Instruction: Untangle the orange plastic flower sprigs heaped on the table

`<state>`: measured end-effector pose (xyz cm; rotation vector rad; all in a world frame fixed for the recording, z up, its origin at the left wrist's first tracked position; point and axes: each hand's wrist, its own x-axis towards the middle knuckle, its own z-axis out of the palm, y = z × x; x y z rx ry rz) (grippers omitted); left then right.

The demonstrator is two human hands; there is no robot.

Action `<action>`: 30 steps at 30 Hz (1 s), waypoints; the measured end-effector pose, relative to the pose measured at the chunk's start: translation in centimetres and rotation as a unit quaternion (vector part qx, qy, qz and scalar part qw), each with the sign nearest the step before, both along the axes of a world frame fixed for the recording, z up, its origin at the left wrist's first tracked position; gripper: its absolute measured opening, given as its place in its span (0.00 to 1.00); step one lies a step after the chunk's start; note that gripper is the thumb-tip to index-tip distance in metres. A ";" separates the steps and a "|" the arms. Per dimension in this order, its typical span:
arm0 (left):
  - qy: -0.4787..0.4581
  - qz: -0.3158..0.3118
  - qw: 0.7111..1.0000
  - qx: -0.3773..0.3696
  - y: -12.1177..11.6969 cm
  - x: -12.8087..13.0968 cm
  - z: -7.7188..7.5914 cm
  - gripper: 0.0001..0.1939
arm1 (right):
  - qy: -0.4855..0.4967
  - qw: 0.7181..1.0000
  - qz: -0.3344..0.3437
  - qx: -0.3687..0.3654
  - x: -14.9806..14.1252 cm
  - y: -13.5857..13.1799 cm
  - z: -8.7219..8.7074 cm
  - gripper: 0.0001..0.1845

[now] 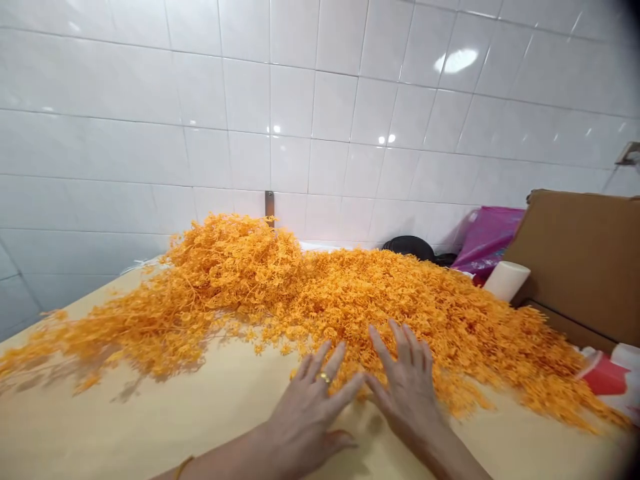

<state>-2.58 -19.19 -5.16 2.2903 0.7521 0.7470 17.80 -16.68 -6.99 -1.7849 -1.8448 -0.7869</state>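
Note:
A wide heap of orange artificial-looking flower sprigs [370,287] spreads across the pale yellow table [210,413]. At its front edge, my left hand [315,400], with a gold-coloured ring on one finger, has its fingers spread and nothing in its grasp. Beside it on the right, my right hand [405,387] is open too, its fingertips over the near sprigs. My two hands are close together, the left fingertips near the right thumb. Whether the fingers press on the sprigs cannot be told.
White wall tiles [290,100] rise behind the table. To the right stand a brown cardboard box [580,260], a white roll [507,280], a purple plastic bag [490,233] and a red-and-white item [605,373]. Black round objects [410,247] lie behind the heap.

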 end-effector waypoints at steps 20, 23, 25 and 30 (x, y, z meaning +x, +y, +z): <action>0.218 0.079 0.968 0.100 16.2 9.5 -2.5 0.36 | -0.024 0.984 -0.174 -0.038 8.3 8.9 -3.5 0.31; 0.215 0.084 0.968 0.098 18.1 11.4 -2.7 0.36 | -0.029 0.981 -0.187 -0.033 9.8 11.0 -3.7 0.31; 0.217 0.092 0.967 0.096 19.3 12.3 -2.7 0.35 | -0.021 0.980 -0.193 -0.031 10.2 12.3 -3.6 0.31; 0.230 0.092 0.965 0.085 20.3 13.0 -2.5 0.34 | 0.015 0.983 -0.182 -0.034 10.7 13.3 -3.4 0.32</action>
